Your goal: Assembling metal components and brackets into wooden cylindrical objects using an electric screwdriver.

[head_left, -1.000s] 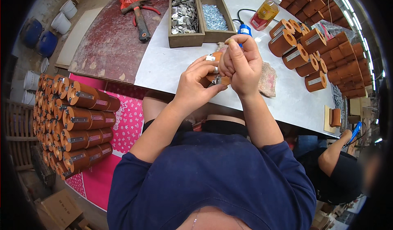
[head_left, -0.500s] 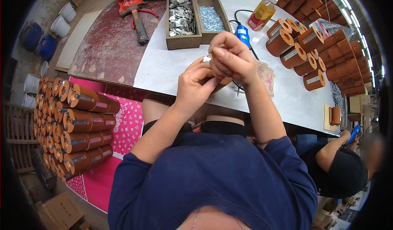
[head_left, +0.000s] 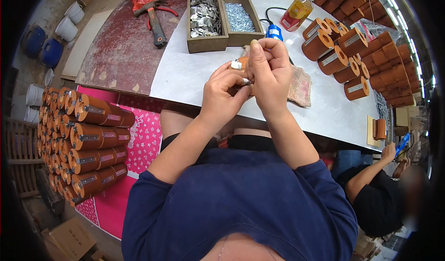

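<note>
Steadying a cylinder (head_left: 243, 60) above the table (head_left: 178, 73), the left hand (head_left: 221, 93) curls around its near side, presumably to stop it rolling. The right hand (head_left: 270, 77) crowds against it, thumb upright over bent fingers; whether these pinch anything is too hidden to tell. The cylinder looks smooth and orange-brown, with a pale metal clip (head_left: 237, 65). Flat grey plates (head_left: 205, 12) and thin, shiny screws (head_left: 240, 19) fill separate halves of a wooden tray (head_left: 207, 45), probably for easy reach.

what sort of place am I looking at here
Probably a small workshop or factory. Near-identical brown cylinders stand stacked in quantity, a wooden tray holds loose metal pieces, and a hammer lies on the worn table.
</note>
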The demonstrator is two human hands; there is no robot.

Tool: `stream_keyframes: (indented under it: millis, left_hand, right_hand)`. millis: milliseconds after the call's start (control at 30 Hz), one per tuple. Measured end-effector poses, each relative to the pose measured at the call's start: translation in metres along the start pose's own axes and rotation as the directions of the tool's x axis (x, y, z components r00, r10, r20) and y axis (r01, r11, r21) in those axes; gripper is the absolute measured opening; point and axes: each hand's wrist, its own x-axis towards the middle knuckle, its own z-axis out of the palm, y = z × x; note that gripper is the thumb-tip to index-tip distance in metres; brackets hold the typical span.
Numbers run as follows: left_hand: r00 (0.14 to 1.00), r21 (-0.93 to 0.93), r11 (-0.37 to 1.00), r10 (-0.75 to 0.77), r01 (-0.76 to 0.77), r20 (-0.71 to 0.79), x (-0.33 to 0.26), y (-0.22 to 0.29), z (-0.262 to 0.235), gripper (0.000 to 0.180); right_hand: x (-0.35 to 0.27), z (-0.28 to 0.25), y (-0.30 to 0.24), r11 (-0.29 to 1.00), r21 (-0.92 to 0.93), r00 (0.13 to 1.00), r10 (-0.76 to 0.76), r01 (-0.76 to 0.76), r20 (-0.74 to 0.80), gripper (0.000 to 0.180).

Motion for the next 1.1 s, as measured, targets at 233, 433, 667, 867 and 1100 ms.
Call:
stream_keyframes:
  millis: [233, 433, 667, 867, 1100]
  left_hand:
    - [0.998, 0.078, 0.995, 0.055, -0.054, -0.008, -0.006, -0.001, 0.002, 0.035]
    - [0.995, 0.099, 0.990, 0.099, -0.095, -0.033, -0.004, 0.003, 0.005, 0.033]
    - [0.991, 0.135, 0.983, 0.128, -0.124, -0.027, -0.002, 0.003, 0.006, 0.028]
    - [0.993, 0.138, 0.985, 0.110, -0.103, -0.040, -0.002, 0.001, 0.006, 0.026]
    - [1.000, 0.112, 0.993, 0.028, -0.028, 0.003, -0.004, -0.002, 0.005, 0.030]
  right_hand:
    - [0.015, -0.013, 0.006, 0.994, 0.107, 0.988, -0.010, -0.007, 0.154, 0.013]
    - [0.008, -0.013, 0.009, 0.990, 0.120, 0.991, -0.080, 0.067, 0.106, 0.013]
    - [0.008, -0.016, 0.009, 0.980, 0.190, 0.970, -0.106, 0.064, 0.219, 0.013]
    - [0.014, -0.024, 0.009, 0.950, 0.311, 0.916, -0.095, -0.034, 0.389, 0.013]
    - [0.038, -0.036, 0.019, 0.754, 0.519, 0.758, -0.043, -0.403, 0.651, 0.016]
